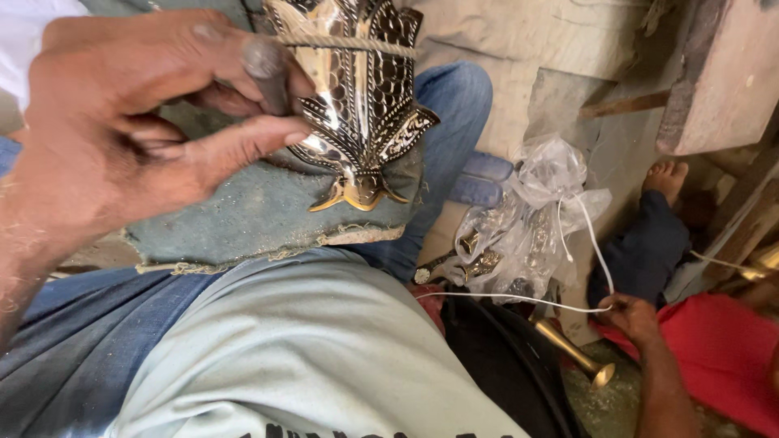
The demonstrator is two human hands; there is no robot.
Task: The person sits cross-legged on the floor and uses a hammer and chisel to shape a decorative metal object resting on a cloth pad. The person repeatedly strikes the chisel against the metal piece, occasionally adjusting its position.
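One of our hands (122,122) fills the upper left of the view, its fingers curled together around a short dark metal tool (268,69) whose tip rests against a polished brass ornament (365,97); we cannot tell which hand it is, and the other is out of view. That ornament, leaf-shaped with scaled, chased relief and a curled foot, lies on a worn, frayed grey-green cloth pad (260,211) draped over our knee, in blue denim (454,105), and a thin cord crosses its upper part. Below it our pale grey shirt (308,349) takes up the lower middle of the view. We sit low, close to a rough, dusty stone floor (568,105), with little free room: a heavy block (722,73) crowds the upper right corner. Just right of our knee a crumpled clear plastic bag (527,219) holds more brass pieces, and a white string (519,298) runs from it to another person's hand (633,316), closed on the string. That person wears red (722,357), their bare foot (665,178) near the block, and a brass rod with a flared end (576,357) lies beside their forearm.
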